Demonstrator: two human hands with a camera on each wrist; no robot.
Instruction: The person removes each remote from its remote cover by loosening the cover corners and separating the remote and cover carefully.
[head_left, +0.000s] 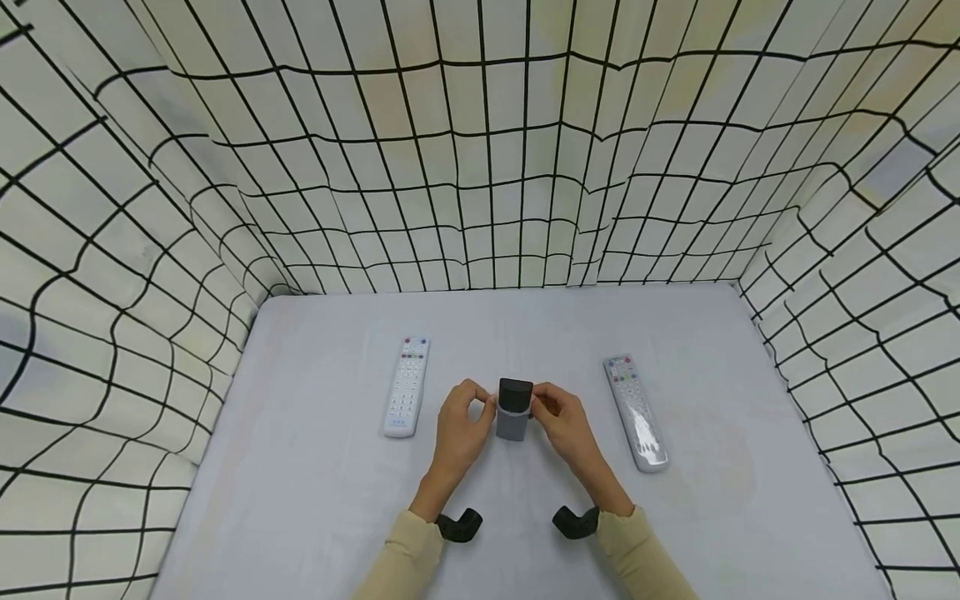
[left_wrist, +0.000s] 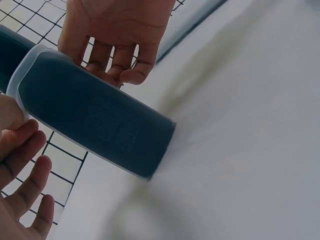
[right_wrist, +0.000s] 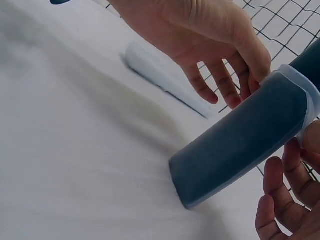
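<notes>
Device [head_left: 516, 396], black, stands on end at the centre of the bench [head_left: 300, 500]. Lower length sits inside a translucent sleeve [head_left: 512, 427]; top remains exposed, so covering is judged partial. Left hand [head_left: 459, 425] pinches the rim at 9 o'clock, right hand [head_left: 567, 427] at 3. White remote [head_left: 407, 387] lies farther toward 9, grey remote [head_left: 636, 412] toward 3.

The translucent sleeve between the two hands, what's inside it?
A dark, bar-shaped object; its black top sticks out of the translucent sleeve, and the rest shows dimly through it, with faint markings in the left wrist view. Its far side is hidden from every camera.
</notes>
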